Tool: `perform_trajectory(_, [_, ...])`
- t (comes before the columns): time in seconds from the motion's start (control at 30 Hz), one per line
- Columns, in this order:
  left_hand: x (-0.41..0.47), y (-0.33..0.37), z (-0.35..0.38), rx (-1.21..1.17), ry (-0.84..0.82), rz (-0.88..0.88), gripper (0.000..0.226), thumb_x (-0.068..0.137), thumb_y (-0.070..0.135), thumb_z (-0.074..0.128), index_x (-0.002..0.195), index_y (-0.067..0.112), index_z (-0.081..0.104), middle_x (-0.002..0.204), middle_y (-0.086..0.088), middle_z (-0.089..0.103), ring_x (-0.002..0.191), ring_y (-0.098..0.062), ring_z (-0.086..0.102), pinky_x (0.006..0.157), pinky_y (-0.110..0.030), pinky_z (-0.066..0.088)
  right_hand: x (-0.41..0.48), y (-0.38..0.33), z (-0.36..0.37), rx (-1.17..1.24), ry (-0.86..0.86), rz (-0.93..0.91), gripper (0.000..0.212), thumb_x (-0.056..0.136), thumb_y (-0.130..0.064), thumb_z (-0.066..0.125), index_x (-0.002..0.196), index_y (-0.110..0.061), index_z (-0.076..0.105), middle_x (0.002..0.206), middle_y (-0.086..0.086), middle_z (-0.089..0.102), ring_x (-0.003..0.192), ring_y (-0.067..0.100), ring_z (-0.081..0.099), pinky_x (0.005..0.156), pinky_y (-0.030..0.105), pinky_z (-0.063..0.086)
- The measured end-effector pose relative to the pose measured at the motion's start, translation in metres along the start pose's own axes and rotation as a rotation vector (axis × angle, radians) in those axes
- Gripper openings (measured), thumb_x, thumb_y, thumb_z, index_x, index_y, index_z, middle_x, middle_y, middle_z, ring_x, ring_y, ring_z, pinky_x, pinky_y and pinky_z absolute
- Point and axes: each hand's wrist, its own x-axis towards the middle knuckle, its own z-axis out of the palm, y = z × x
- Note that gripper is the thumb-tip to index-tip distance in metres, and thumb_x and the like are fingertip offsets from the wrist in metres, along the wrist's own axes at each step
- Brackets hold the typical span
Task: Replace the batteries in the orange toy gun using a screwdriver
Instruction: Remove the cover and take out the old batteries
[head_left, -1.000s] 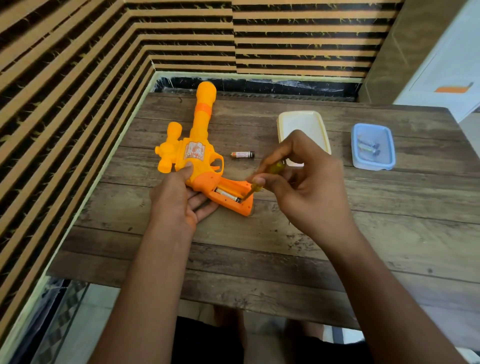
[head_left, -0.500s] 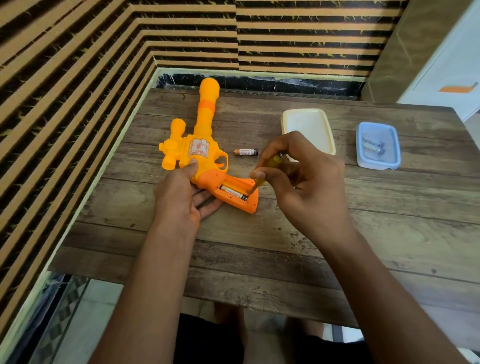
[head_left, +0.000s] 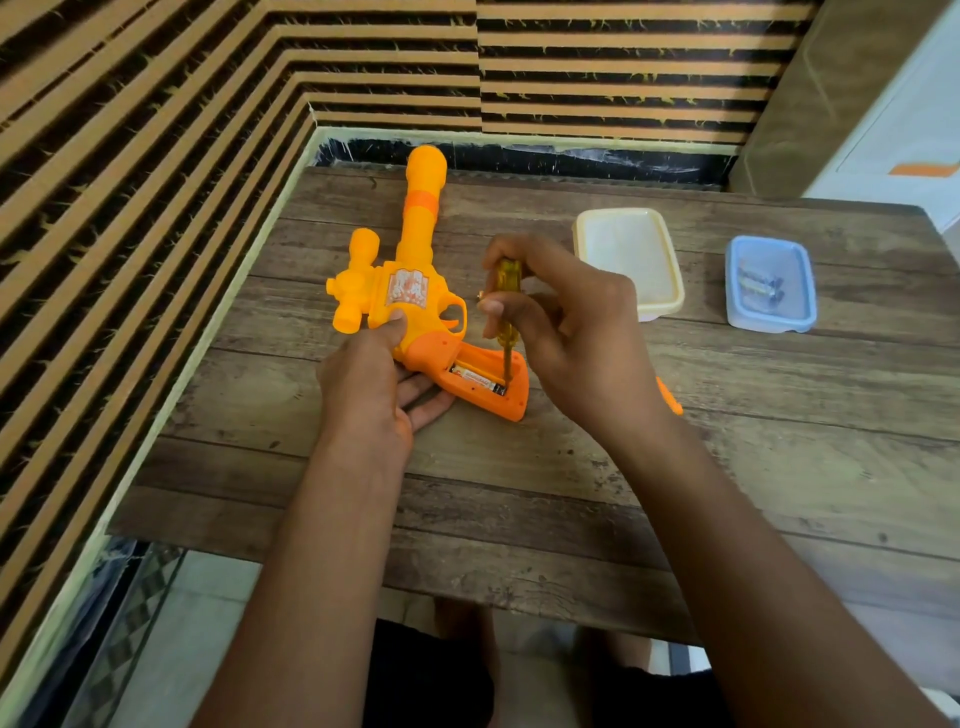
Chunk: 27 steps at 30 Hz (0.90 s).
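Toy gun (head_left: 415, 291) lies flat on the table (head_left: 727, 467) toward 10 o'clock, barrel pointing to 12, handle to 4. Left grip (head_left: 371, 384) holds its body, thumb on top. Right grip (head_left: 576, 338) is curled round the yellow screwdriver (head_left: 508, 275), which stands upright, tip in the open handle bay beside a battery (head_left: 475, 378). Cream tub (head_left: 628, 260) sits at 1 o'clock, blue tub (head_left: 770, 283) at 2.

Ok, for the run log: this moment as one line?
left hand holds toy gun | right hand grips screwdriver | tip at battery in open grip
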Motion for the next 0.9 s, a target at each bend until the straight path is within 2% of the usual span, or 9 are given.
perform_trajectory(0.07, [0.001,0.001,-0.001,-0.001,-0.002,-0.003,0.008,0.101,0.031,0.067,0.108,0.027,0.064,0.104,-0.011,0.078,0.083,-0.025,0.077,0.05,-0.038,0.061,-0.002,0.0,-0.001,0.014,0.015,0.008,0.014,0.098,0.005,0.06,0.109,-0.004,0.064,0.09,-0.002,0.066,0.077,0.011,0.076,0.065,0.033,0.06])
perform_trajectory(0.17, [0.002,0.002,-0.002,-0.01,-0.003,-0.015,0.009,0.1,0.031,0.068,0.107,0.026,0.064,0.104,-0.012,0.078,0.081,-0.025,0.078,0.052,-0.039,0.061,-0.01,0.004,-0.006,0.103,0.078,0.117,0.009,0.099,0.004,0.058,0.104,-0.003,0.06,0.087,0.002,0.067,0.078,0.02,0.077,0.067,0.049,0.06])
perform_trajectory(0.3, [0.004,0.002,-0.002,-0.013,-0.005,-0.017,0.012,0.1,0.032,0.069,0.109,0.025,0.065,0.106,-0.012,0.078,0.082,-0.025,0.078,0.051,-0.039,0.061,-0.019,0.012,-0.011,0.231,0.183,0.239,0.006,0.101,0.001,0.059,0.104,-0.002,0.054,0.085,0.001,0.067,0.081,0.026,0.079,0.07,0.059,0.061])
perform_trajectory(0.43, [0.005,0.001,-0.002,-0.027,-0.007,-0.017,0.018,0.099,0.032,0.07,0.114,0.024,0.066,0.103,-0.011,0.078,0.078,-0.023,0.078,0.049,-0.04,0.061,-0.021,0.011,-0.011,0.339,0.271,0.321,0.014,0.101,0.007,0.056,0.101,-0.007,0.052,0.086,0.002,0.064,0.081,0.029,0.08,0.066,0.064,0.06])
perform_trajectory(0.53, [0.006,0.001,-0.002,-0.03,-0.008,-0.019,0.024,0.099,0.034,0.07,0.12,0.023,0.065,0.105,-0.01,0.077,0.08,-0.023,0.078,0.05,-0.039,0.061,-0.022,0.011,-0.011,0.375,0.33,0.375,0.018,0.101,0.009,0.056,0.1,-0.008,0.051,0.093,0.027,0.063,0.079,0.029,0.08,0.057,0.065,0.054])
perform_trajectory(0.63, [0.006,0.002,-0.003,-0.024,-0.021,-0.019,0.017,0.099,0.034,0.069,0.112,0.024,0.064,0.105,-0.01,0.076,0.082,-0.023,0.076,0.053,-0.039,0.06,-0.022,0.012,-0.01,0.376,0.363,0.365,0.019,0.1,0.009,0.056,0.1,-0.01,0.05,0.1,0.039,0.056,0.079,0.029,0.08,0.051,0.05,0.051])
perform_trajectory(0.7, [0.006,0.003,-0.003,-0.022,-0.024,-0.023,0.013,0.1,0.034,0.069,0.107,0.024,0.063,0.103,-0.01,0.076,0.083,-0.024,0.076,0.055,-0.042,0.059,-0.022,0.01,-0.011,0.387,0.384,0.359,0.026,0.1,0.01,0.055,0.097,-0.015,0.051,0.1,0.04,0.053,0.079,0.03,0.08,0.051,0.051,0.05])
perform_trajectory(0.8, [0.006,0.003,-0.004,-0.019,-0.028,-0.026,0.013,0.1,0.034,0.068,0.109,0.025,0.063,0.1,-0.01,0.076,0.082,-0.024,0.076,0.054,-0.041,0.059,-0.022,0.007,-0.011,0.395,0.389,0.355,0.03,0.1,0.01,0.055,0.095,-0.02,0.051,0.094,0.032,0.058,0.078,0.031,0.079,0.049,0.066,0.047])
perform_trajectory(0.9, [0.006,0.003,-0.005,-0.024,-0.029,-0.022,0.013,0.1,0.034,0.068,0.109,0.025,0.064,0.1,-0.009,0.077,0.08,-0.024,0.077,0.051,-0.04,0.059,-0.022,0.006,-0.011,0.389,0.391,0.358,0.03,0.101,0.009,0.055,0.095,-0.02,0.051,0.089,0.022,0.063,0.079,0.03,0.08,0.051,0.062,0.049])
